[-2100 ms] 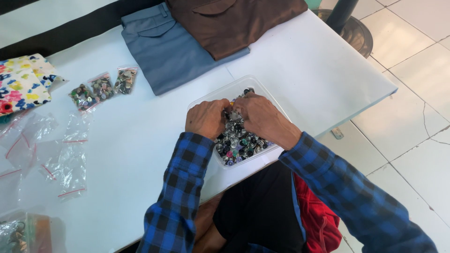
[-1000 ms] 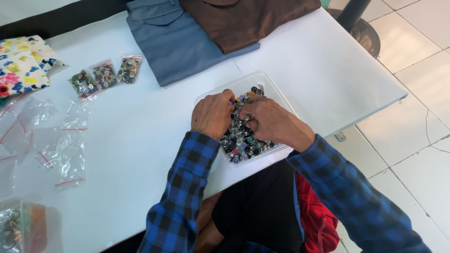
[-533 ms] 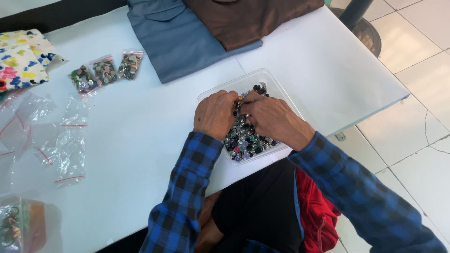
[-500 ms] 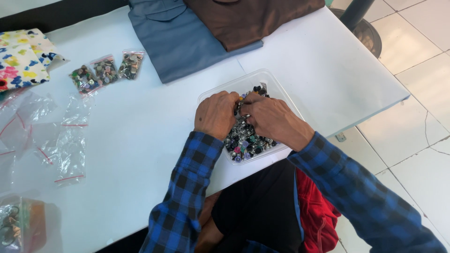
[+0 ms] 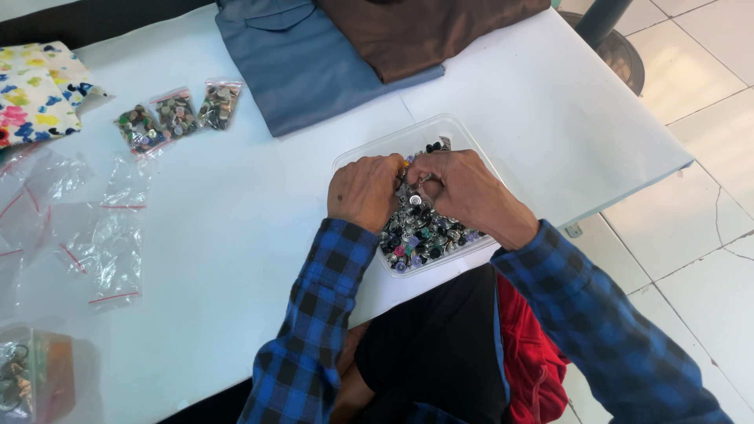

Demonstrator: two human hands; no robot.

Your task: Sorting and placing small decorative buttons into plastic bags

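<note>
White and wide, the desk [image 5: 236,235] stands on a pale tiled floor [image 5: 707,235]. At its far left lies a flowered cloth [image 5: 35,98], and near that a scatter of empty clear bags with red strips [image 5: 110,235], flat and ready to hand. Just beyond them, three small filled bags [image 5: 177,114] sit side by side, seemingly finished and set apart from the empties. Further right and far, a folded blue garment [image 5: 306,67] lies partly under a brown one [image 5: 424,31], kept clear of the working spot. Near the desk's front edge stands a clear plastic tray [image 5: 440,129] heaped with mixed buttons [image 5: 424,235], close enough for both hands to work over. The left hand [image 5: 365,192] is curled over the heap, touching it. The right hand [image 5: 463,188] meets it, fingertips pinched together on something small; whether either grip has really closed on a button I cannot tell.
</note>
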